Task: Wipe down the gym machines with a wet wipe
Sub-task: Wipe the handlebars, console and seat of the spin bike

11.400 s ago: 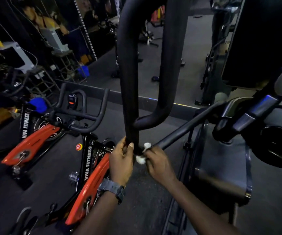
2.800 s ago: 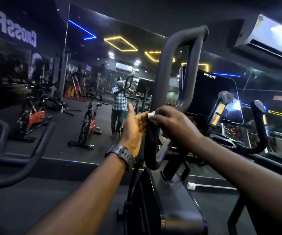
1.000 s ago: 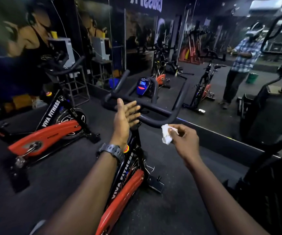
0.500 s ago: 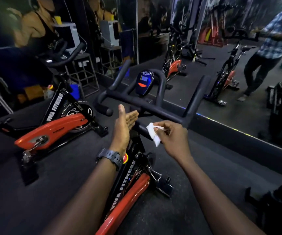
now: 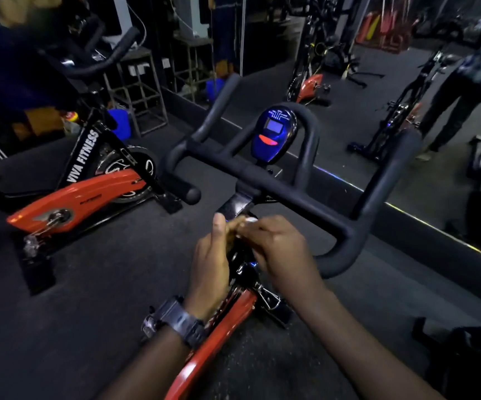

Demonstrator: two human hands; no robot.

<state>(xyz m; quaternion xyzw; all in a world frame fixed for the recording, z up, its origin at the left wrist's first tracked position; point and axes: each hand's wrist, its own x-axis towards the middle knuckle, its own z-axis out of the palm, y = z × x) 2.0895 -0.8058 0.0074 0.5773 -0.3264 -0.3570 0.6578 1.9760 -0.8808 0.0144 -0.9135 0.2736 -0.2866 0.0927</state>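
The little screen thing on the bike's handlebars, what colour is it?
The console is shiny blue with a red mark, seen in the head view.

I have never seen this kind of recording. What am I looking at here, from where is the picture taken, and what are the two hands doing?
The picture comes from a camera worn on a person's head, looking forward and down, so you see that person's own arms. The place is a gym with a dark floor. In front stands an exercise bike with black handlebars, a small blue display and a red frame. A second red bike stands to the left. The left hand, with a watch on its wrist, and the right hand meet just below the handlebars. Between their fingertips a small white bit shows, the wet wipe; most of it is hidden. Which hand grips it I cannot tell.
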